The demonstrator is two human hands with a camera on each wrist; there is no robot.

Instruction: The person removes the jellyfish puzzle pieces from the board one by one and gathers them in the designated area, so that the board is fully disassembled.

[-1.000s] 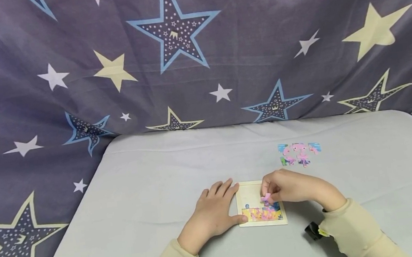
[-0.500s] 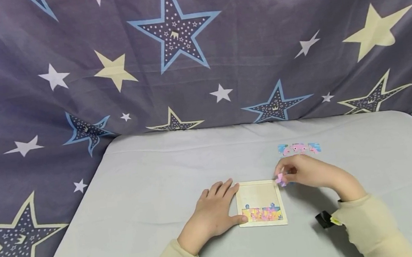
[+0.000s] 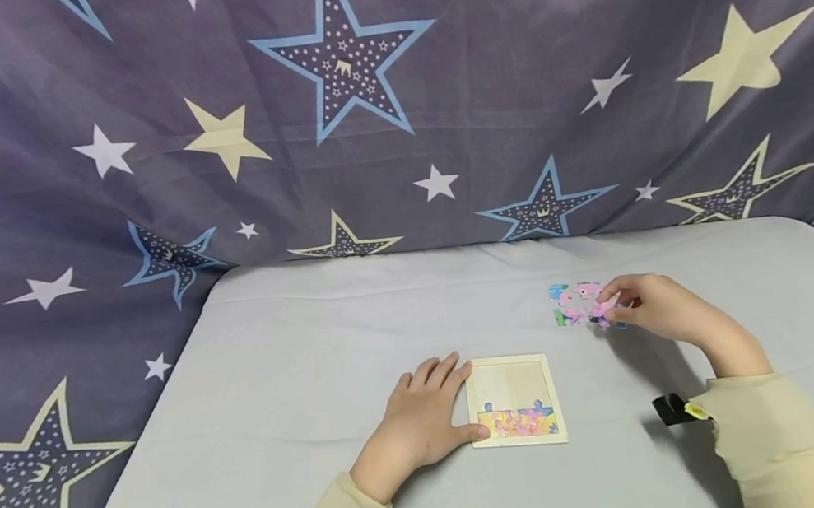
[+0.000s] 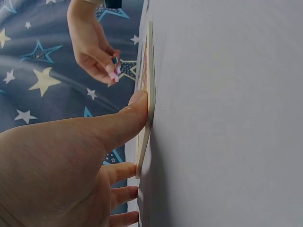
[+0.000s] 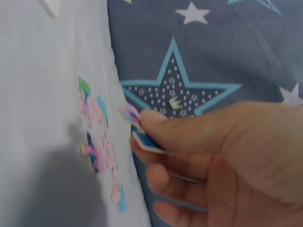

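A square wooden puzzle tray (image 3: 518, 442) lies on the bed-like surface, its bottom row fitted with yellow, pink and blue pieces (image 3: 517, 423). My left hand (image 3: 425, 422) rests along the tray's left side, fingers spread, thumb on the lower left corner. In the left wrist view the thumb presses the tray's edge. Out to the right, my right hand (image 3: 662, 310) pinches a pink and blue puzzle piece (image 5: 147, 143) between thumb and fingers. It hovers just above the loose puzzle pieces (image 3: 569, 303), covering some of them in the head view.
A pale grey padded surface (image 3: 299, 365) spreads under both hands. Behind it hangs a dark cloth (image 3: 397, 164) printed with stars. Several loose pieces (image 5: 97, 153) lie grouped on the surface below the right hand. A black strap (image 3: 672, 409) hangs at the right sleeve.
My right hand has lifted the puzzle piece away from the tray and carried it right and back, to the loose pieces. The left hand and the tray stay put.
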